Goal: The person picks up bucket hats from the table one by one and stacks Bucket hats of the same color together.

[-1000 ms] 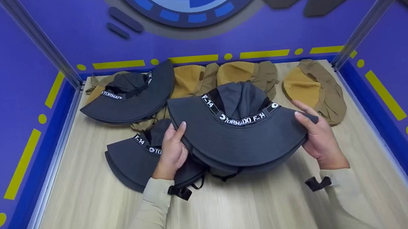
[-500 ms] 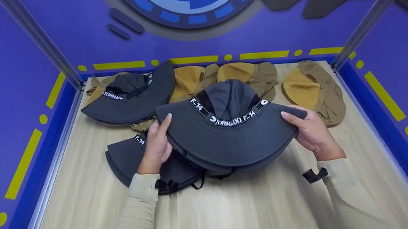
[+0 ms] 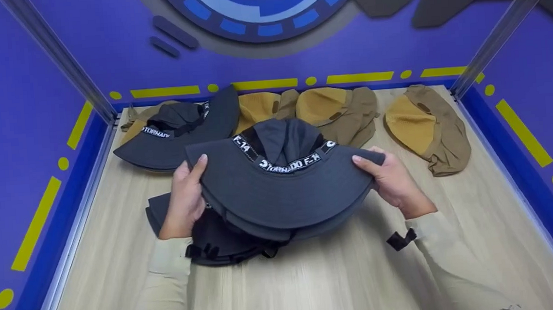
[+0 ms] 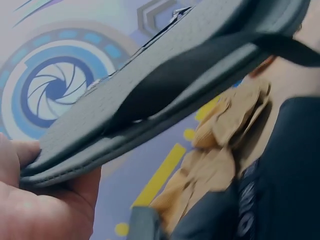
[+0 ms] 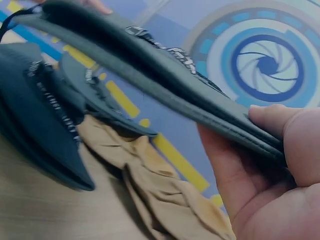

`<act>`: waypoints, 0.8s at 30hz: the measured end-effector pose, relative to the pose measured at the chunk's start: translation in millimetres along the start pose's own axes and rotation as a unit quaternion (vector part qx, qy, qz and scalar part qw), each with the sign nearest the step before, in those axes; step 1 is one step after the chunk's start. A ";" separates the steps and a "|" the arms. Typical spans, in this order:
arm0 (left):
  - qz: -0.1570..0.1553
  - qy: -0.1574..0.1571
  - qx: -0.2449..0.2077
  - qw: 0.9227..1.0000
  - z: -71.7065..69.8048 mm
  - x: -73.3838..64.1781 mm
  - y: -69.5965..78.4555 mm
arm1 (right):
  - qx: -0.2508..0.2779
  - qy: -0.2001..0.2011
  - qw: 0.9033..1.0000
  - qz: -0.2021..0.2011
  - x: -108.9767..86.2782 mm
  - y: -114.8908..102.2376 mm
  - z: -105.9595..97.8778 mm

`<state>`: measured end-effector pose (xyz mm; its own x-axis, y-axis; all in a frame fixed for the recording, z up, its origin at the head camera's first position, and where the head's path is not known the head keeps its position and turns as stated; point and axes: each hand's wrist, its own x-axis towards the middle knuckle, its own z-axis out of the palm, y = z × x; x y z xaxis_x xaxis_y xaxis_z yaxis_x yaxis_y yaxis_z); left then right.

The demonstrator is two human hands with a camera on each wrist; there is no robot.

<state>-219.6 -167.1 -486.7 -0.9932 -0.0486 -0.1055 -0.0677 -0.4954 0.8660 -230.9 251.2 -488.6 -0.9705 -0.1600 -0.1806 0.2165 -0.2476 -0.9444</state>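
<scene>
A dark grey wide-brimmed sun hat (image 3: pixel 284 198) with a "TORNADO F-14" band is held up over the table, brim toward me. My left hand (image 3: pixel 185 198) pinches the brim's left end, thumb on top and fingers beneath. At the brim's right end, my right hand (image 3: pixel 395 183) grips it the same way. Both wrist views show a doubled brim edge (image 5: pixel 165 92) between thumb and fingers. A black strap (image 4: pixel 165 80) hangs from its underside in the left wrist view. Partly hidden behind the left hand lies another dark grey hat (image 3: pixel 161 207).
At the back left, a dark grey hat (image 3: pixel 178 147) lies over tan fabric. Tan and mustard caps (image 3: pixel 336 107) line the back wall, with another tan cap (image 3: pixel 428 130) at the back right. Blue printed walls (image 3: pixel 270 68) enclose the wooden table (image 3: pixel 286 290).
Both hands have carried the held hat to the left, so it overlaps more of the hat lying at front left. The grip on both brim ends stays the same.
</scene>
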 end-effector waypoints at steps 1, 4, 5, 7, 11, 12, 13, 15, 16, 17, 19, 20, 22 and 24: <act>-0.001 0.002 0.008 1.000 -5.1 -0.3 2.9 | -0.003 0.001 1.000 0.004 1.4 4.2 3.3; -0.007 0.017 0.027 0.999 -23.3 -1.0 11.5 | 0.005 -0.006 1.000 0.012 7.2 17.5 15.7; -0.011 0.025 0.034 0.999 -30.3 -1.3 13.9 | 0.011 -0.010 1.000 0.013 9.7 22.0 20.2; -0.017 0.047 0.054 0.997 -44.3 -1.4 17.5 | 0.026 -0.018 0.999 0.018 15.2 31.4 29.1; -0.028 0.091 0.116 0.989 -70.7 -2.1 21.4 | 0.035 -0.011 0.999 0.029 26.6 50.9 47.3; -0.029 0.106 0.138 0.984 -76.3 -2.5 22.1 | 0.024 -0.003 0.999 0.031 29.0 55.8 51.8; -0.029 0.120 0.160 0.979 -81.8 -2.8 22.5 | 0.011 0.005 0.999 0.033 31.1 60.3 56.1; -0.025 0.149 0.200 0.968 -92.0 -3.4 22.9 | -0.026 0.022 0.999 0.034 34.8 69.1 63.7; -0.023 0.164 0.219 0.962 -96.6 -3.6 23.1 | -0.045 0.029 0.998 0.033 36.2 73.1 67.3; -0.021 0.177 0.233 0.956 -101.1 -3.8 23.2 | -0.066 0.034 0.997 0.033 37.5 77.0 70.6; -0.016 0.194 0.250 0.948 -109.0 -3.5 22.5 | -0.095 0.042 0.994 0.025 40.3 84.2 76.3; -0.015 0.198 0.258 0.946 -112.2 -3.3 22.1 | -0.107 0.047 0.993 0.018 41.7 87.6 78.5; -0.020 0.204 0.273 0.940 -117.0 -2.8 20.9 | -0.124 0.056 0.991 0.004 44.6 93.9 81.7; -0.024 0.200 0.287 0.936 -119.7 -2.1 19.0 | -0.151 0.072 0.986 -0.011 46.6 98.5 83.2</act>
<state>-207.4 -280.3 -528.5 -0.8803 -0.4170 -0.2262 -0.2651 0.0369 0.9635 -246.0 139.8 -567.2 -0.9843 -0.0158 -0.1758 0.1748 0.0508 -0.9833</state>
